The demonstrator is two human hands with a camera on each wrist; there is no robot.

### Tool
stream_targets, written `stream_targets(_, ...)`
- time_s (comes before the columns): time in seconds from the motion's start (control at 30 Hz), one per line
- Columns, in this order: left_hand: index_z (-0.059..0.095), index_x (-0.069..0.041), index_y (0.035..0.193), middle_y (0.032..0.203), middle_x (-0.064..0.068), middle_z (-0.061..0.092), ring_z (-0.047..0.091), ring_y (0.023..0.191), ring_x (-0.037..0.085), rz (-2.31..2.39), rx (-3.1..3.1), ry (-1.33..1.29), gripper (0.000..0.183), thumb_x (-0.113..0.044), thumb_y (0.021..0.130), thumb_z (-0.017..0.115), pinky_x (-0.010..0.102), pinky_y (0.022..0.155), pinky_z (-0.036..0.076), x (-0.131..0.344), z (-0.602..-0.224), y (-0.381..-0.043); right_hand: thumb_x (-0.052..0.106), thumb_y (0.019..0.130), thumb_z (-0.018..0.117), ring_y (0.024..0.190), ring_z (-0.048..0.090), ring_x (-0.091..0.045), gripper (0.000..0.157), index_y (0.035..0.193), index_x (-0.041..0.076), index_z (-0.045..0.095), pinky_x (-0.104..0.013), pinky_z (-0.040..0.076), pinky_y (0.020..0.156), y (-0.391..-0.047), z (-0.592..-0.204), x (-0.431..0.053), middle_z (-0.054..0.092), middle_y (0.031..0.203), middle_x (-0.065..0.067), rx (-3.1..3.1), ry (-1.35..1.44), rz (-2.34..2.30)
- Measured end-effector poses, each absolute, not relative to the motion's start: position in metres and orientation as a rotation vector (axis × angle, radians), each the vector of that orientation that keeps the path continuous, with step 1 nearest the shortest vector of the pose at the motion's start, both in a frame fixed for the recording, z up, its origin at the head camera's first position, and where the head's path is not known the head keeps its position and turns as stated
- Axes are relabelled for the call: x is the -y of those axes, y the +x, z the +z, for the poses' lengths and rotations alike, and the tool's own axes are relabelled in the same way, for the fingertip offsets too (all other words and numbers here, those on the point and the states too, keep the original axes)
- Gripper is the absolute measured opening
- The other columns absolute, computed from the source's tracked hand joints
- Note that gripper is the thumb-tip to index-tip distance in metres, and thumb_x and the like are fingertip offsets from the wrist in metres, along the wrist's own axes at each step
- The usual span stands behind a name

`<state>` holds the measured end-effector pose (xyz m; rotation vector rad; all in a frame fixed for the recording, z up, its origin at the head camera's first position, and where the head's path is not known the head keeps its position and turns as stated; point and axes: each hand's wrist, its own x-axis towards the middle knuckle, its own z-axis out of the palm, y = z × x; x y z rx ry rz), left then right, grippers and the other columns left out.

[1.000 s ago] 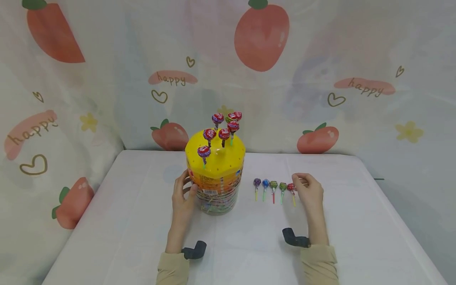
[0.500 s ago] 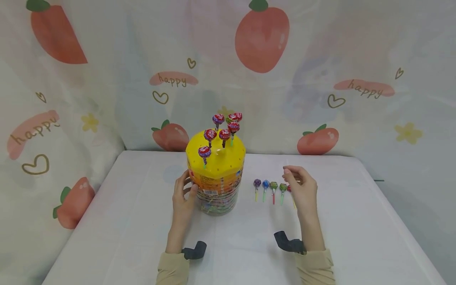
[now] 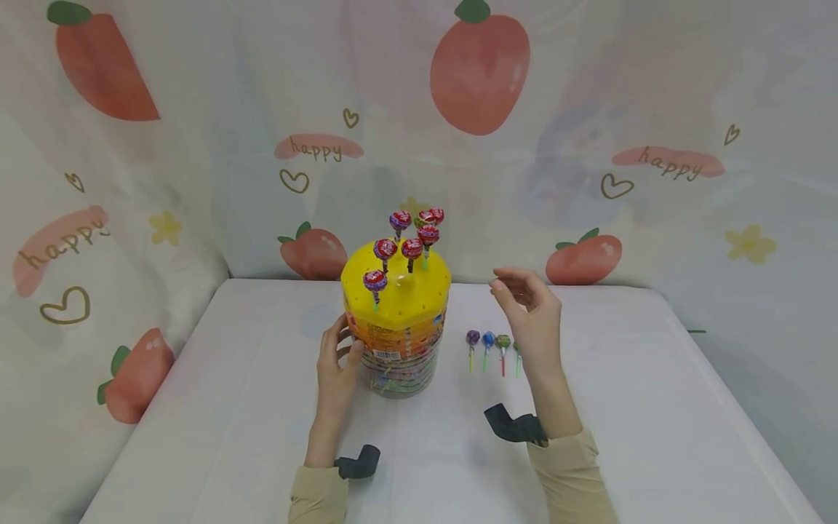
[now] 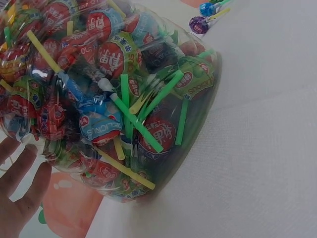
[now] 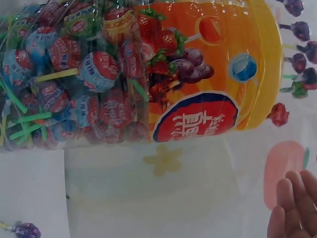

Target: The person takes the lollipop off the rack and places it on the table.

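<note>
A clear plastic jar (image 3: 401, 372) full of wrapped lollipops stands upright on the table, with an orange fruit-printed label (image 5: 208, 44). Several lollipops (image 3: 375, 281) stick up from its yellow lid (image 3: 424, 292). My left hand (image 3: 336, 367) rests against the jar's left side, thumb towards me; in the left wrist view its straight fingers (image 4: 32, 183) touch the clear wall. To the right of the jar, my right hand (image 3: 538, 320) is raised over the table. Its thumb and forefinger stand apart, with nothing visible between them. In the right wrist view its fingers (image 5: 292, 203) extend near the lid.
Several loose lollipops lie in a row right of the jar, among them a purple one (image 3: 473, 337) and a blue one (image 3: 488, 339). My right hand hides the row's right end. Behind the white table (image 3: 262, 407) hangs a fruit-printed cloth (image 3: 481, 73).
My right hand has moved up and left from beside the red lollipop at the row's right end, and now covers that lollipop. The left hand and jar look unmoved.
</note>
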<state>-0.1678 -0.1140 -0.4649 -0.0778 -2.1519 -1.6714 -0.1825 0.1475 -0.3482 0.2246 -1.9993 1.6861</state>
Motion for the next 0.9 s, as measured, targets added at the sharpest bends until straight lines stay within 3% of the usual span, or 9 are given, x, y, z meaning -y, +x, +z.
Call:
stream_targets(0.17,0.038,-0.021,0.146,0.14,0.003,0.048,0.047,0.127,0.018,-1.671,2.139,-0.095,0.054,-0.015,0.096,0.056,0.052,0.101,0.044,0.116,-0.473,-0.171,0.011,0.091,0.065,0.09,0.061,-0.006,0.023,0.112,0.003,0.066,-0.018,0.047,0.085,-0.187,-0.336,-0.136,0.066,0.094,0.015,2.008,0.344,1.625)
stream_targets(0.43,0.038,-0.023,0.146,0.14,0.002,0.047,0.046,0.128,0.017,-1.69,2.14,-0.106,0.053,-0.022,0.097,0.056,0.055,0.103,0.042,0.117,-0.473,-0.171,0.011,0.09,0.066,0.094,0.06,-0.007,0.026,0.115,0.003,0.064,-0.02,0.048,0.088,-0.192,-0.32,-0.121,0.067,0.104,-0.014,2.025,0.478,1.568)
stream_targets(0.9,0.039,-0.021,0.146,0.138,0.005,0.048,0.047,0.127,0.02,-1.691,2.126,-0.107,0.052,-0.025,0.097,0.056,0.053,0.103,0.043,0.116,-0.473,-0.171,0.01,0.088,0.068,0.094,0.06,-0.007,0.031,0.118,0.004,0.062,-0.028,0.049,0.089,-0.204,-0.294,-0.096,0.066,0.105,-0.014,2.024,0.579,1.553)
